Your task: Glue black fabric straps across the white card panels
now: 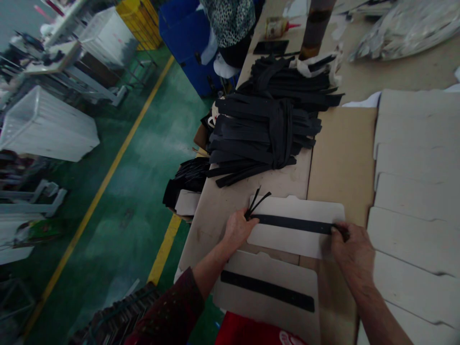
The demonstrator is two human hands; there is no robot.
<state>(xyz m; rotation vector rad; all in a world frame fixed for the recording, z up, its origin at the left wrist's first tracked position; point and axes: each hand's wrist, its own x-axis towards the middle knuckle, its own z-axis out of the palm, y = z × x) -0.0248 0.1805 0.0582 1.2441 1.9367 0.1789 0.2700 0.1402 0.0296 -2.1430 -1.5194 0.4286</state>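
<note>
- The left hand (237, 230) is closed in a pinch, thumb and fingers together on the near end of a flat black strip (294, 223); a few narrow black pieces (257, 203) poke up from the same grip (their ends splay apart).
- The right hand (354, 249) is closed too, thumb against curled fingers on the strip's other end (what is tucked under those fingers is hard to tell).
- Between the two hands, the black strip runs straight across a pale board (305, 206), which lies flat with a small tab on its edge farther from the person.
- Just below the left hand, toward the person, a second board (280, 268) bears its own dark strip (268, 291) (lying roughly in line with the first).
- Beyond the left hand lies a thick tied bundle (247, 129) of black strips, and past it another black bundle (291, 81) with whitish cloth about one end.
- To the right of the right hand, pale boards (413, 235) overlap in a long row on the table (203, 244).
- Farther out from the hands are a bottle with a red tip (275, 28), a flat dark object (271, 47) (too blurred to name) and a plastic-wrapped heap (413, 28).
- Left of the left hand, past the table edge, an open box (189, 179) holds more black pieces; a person in a spotted top (233, 21) is well beyond that hand.
</note>
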